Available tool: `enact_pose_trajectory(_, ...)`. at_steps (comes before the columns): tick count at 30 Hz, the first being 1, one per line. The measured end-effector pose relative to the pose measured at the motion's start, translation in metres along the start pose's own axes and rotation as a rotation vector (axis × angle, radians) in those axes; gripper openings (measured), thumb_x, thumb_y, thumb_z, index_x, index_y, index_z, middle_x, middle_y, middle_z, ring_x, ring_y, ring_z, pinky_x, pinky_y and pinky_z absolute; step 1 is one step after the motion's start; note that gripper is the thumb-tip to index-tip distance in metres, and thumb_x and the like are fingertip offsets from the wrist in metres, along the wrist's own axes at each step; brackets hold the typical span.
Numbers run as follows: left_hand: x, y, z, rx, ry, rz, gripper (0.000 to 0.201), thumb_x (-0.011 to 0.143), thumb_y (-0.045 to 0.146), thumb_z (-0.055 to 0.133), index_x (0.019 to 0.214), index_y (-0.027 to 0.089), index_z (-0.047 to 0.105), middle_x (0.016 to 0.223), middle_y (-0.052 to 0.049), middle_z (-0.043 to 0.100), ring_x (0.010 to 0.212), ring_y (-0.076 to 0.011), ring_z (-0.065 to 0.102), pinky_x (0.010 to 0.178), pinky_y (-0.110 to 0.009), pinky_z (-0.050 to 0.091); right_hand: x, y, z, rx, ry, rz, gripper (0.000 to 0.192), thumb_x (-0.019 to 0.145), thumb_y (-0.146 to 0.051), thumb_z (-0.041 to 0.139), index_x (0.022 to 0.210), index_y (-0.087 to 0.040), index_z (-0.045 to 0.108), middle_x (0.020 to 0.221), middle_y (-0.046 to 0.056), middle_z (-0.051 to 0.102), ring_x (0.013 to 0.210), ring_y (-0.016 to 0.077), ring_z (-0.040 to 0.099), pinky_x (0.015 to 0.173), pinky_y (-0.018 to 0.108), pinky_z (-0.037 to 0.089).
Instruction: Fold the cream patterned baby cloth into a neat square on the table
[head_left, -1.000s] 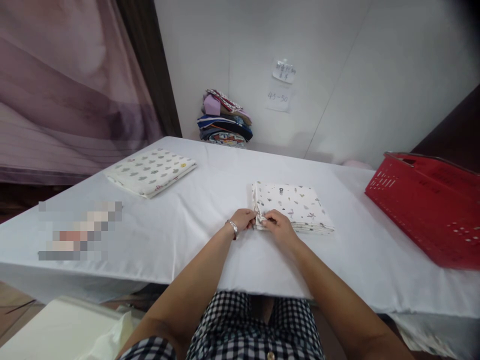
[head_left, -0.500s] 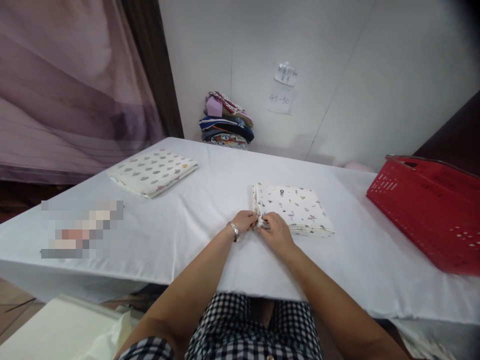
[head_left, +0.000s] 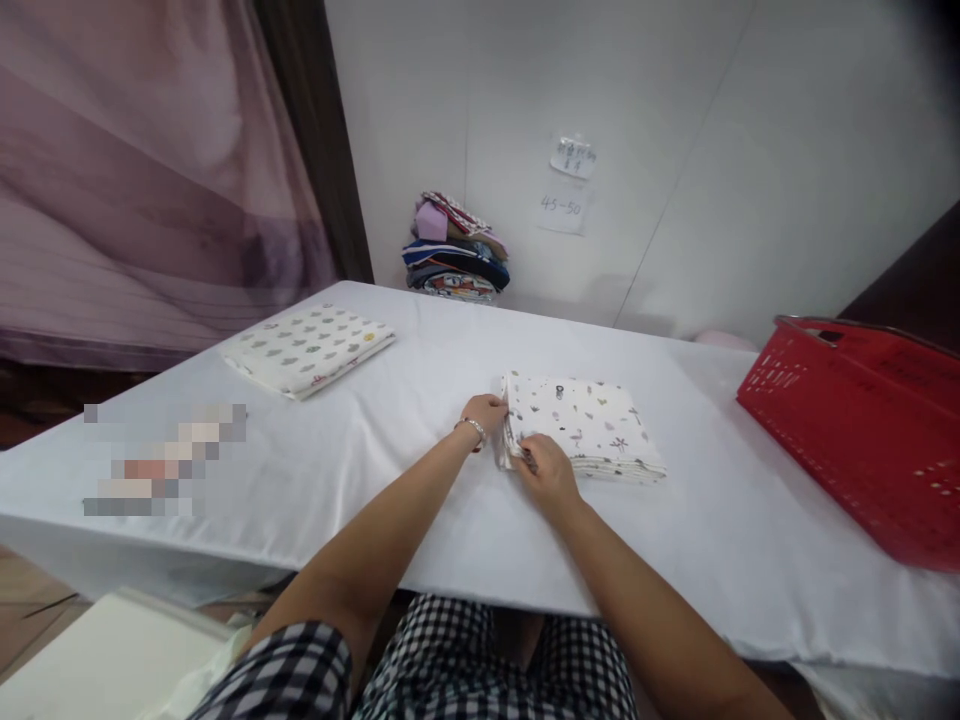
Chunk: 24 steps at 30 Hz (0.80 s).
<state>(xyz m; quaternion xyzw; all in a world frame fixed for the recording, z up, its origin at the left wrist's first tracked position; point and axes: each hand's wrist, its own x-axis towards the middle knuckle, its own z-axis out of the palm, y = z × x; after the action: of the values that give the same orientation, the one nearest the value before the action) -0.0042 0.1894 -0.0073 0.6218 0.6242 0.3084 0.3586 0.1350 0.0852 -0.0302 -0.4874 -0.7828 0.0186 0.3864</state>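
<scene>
White cloth covers the long table (head_left: 375,500) that fills the view, set against a pale wall. At its right edge sits a red basket (head_left: 855,430). Far left lies a folded cloth with grey prints (head_left: 307,347), and a stack of coloured fabrics (head_left: 456,250) rests by the wall. Near the middle lies the folded patterned cloth (head_left: 585,430). Both the left hand (head_left: 486,415) and the right hand (head_left: 544,470) pinch its left edge.

A pixelated patch (head_left: 161,460) hides something at left of the table; the red basket (head_left: 855,420) runs off the right edge; the wall notes (head_left: 566,185) are unreadable.
</scene>
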Motion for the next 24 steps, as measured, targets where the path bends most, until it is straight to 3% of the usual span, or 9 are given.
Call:
enact_pose_trajectory(8,0.022,0.017,0.005,0.134,-0.017,-0.079,0.016,0.065,0.028,0.058,0.072,0.017,0.067,0.065,-0.005,0.064,0.061,-0.0181,0.058,0.051,-0.025,0.04,0.001,-0.002,0.001,-0.026,-0.021,-0.035,0.008,0.083,-0.021,0.047,0.087,-0.019,0.053,0.083,0.007,0.057,0.079,0.0195,0.048,0.071,0.031,0.037)
enact_pose_trajectory(13,0.031,0.026,0.009,0.102,0.061,-0.025,0.013,0.067,0.024,0.055,0.068,0.016,0.066,0.069,-0.005,0.065,0.068,-0.0165,0.058,0.059,-0.023,0.041,0.001,-0.001,0.001,-0.023,-0.031,-0.029,0.007,0.082,-0.021,0.047,0.087,-0.019,0.053,0.083,0.006,0.057,0.079,0.0196,0.048,0.071,0.031,0.036)
enact_pose_trajectory(18,0.031,0.021,0.011,0.079,0.143,-0.027,0.017,0.073,0.025,0.05,0.076,0.018,0.065,0.081,-0.004,0.068,0.076,-0.0149,0.058,0.065,-0.021,0.041,0.002,-0.001,0.001,-0.022,-0.045,-0.022,0.007,0.082,-0.02,0.047,0.085,-0.019,0.053,0.081,0.005,0.056,0.078,0.0192,0.048,0.07,0.031,0.036)
enact_pose_trajectory(24,0.038,0.017,0.011,0.097,0.123,-0.055,0.018,0.073,0.031,0.052,0.072,0.019,0.064,0.078,-0.006,0.068,0.071,-0.0158,0.059,0.061,-0.023,0.039,0.002,-0.001,0.003,-0.019,-0.043,-0.004,0.006,0.082,-0.02,0.047,0.085,-0.019,0.053,0.081,0.005,0.056,0.077,0.0189,0.047,0.069,0.031,0.035)
